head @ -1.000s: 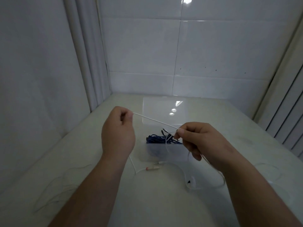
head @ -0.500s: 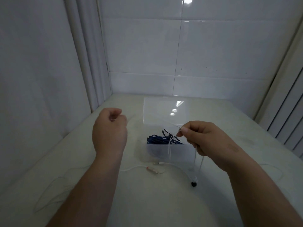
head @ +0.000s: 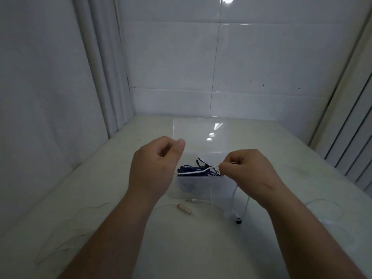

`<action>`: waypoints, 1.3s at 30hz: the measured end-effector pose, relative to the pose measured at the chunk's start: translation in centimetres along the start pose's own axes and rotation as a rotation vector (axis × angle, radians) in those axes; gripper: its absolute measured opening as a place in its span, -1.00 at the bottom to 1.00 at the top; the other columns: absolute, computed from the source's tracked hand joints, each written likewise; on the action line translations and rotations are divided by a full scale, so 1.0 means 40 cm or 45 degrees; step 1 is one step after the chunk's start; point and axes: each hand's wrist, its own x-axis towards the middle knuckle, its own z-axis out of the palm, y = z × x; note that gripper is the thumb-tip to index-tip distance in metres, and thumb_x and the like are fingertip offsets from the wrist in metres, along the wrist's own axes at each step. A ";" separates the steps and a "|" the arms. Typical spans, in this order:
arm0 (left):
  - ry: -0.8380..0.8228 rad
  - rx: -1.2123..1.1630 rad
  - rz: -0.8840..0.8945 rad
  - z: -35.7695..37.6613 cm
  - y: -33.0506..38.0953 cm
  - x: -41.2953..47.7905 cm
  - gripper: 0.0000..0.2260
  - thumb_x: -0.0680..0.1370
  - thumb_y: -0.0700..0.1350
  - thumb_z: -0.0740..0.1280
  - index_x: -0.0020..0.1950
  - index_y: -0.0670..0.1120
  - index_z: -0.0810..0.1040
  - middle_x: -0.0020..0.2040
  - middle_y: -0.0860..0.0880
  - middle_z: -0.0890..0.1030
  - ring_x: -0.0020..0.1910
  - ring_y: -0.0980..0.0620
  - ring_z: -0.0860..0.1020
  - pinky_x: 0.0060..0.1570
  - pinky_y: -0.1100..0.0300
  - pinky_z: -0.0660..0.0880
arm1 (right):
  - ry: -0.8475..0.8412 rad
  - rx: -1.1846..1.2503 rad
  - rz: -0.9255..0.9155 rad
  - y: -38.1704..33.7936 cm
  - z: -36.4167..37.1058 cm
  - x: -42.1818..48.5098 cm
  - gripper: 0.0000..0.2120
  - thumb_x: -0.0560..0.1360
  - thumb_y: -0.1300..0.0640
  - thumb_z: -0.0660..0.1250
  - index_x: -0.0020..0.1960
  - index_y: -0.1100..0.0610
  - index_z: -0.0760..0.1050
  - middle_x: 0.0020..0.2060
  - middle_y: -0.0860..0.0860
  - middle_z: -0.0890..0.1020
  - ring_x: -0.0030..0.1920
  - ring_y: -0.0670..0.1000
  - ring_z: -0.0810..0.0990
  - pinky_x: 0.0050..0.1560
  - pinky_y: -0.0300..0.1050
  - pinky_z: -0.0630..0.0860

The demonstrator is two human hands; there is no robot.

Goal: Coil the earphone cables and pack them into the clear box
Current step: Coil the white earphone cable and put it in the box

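Since I last logged: left hand [head: 155, 168] back beside the pinch, fingers curled; cannot tell if it holds anything.
Right hand [head: 249, 174]: pinching white cable [head: 193, 172]; clear box [head: 201, 188] just below.
Meaning: another loop forming, I judge.

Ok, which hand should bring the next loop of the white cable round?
Left, probably. The right hand pinches the white cable above the clear box, with loops hanging from it, so it serves as anchor. The left hand sits beside the strand, though whether it grips it is hidden.
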 end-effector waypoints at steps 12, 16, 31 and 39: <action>-0.565 0.660 0.190 0.016 0.000 -0.007 -0.81 0.39 0.21 0.38 -0.10 0.15 0.63 -0.25 0.19 0.55 -0.25 0.20 0.46 -0.23 0.22 0.36 | 0.107 0.068 0.044 0.007 0.007 0.009 -0.80 0.38 0.20 0.35 -0.26 0.37 0.57 -0.58 -0.03 0.36 -0.60 -0.12 0.24 -0.57 -0.35 0.17; -0.493 0.609 0.207 0.019 -0.005 -0.006 -0.88 0.43 0.12 0.40 -0.20 0.12 0.53 -0.28 0.15 0.53 -0.27 0.18 0.44 -0.29 0.26 0.29 | -0.021 0.250 0.047 -0.002 0.005 0.005 -0.84 0.43 0.27 0.36 -0.28 0.35 0.59 -0.69 -0.16 0.35 -0.66 -0.17 0.26 -0.60 -0.40 0.17; -0.179 0.496 0.449 0.032 -0.006 -0.013 -0.79 0.49 0.13 0.27 0.03 0.07 0.52 -0.09 0.11 0.41 -0.09 0.07 0.38 -0.09 0.22 0.27 | -0.240 0.406 0.053 -0.024 -0.009 -0.015 -0.79 0.52 0.17 0.33 -0.22 0.21 0.65 -0.63 -0.15 0.39 -0.58 -0.17 0.27 -0.46 -0.26 0.22; 0.049 0.367 0.325 0.029 -0.006 -0.004 -0.86 0.50 -0.04 0.29 -0.16 -0.07 0.59 -0.15 0.06 0.43 -0.15 0.00 0.47 -0.17 0.13 0.40 | -0.246 0.463 0.041 -0.021 -0.019 -0.018 -0.79 0.51 0.17 0.36 -0.24 0.23 0.66 -0.60 -0.10 0.37 -0.58 -0.17 0.26 -0.51 -0.31 0.21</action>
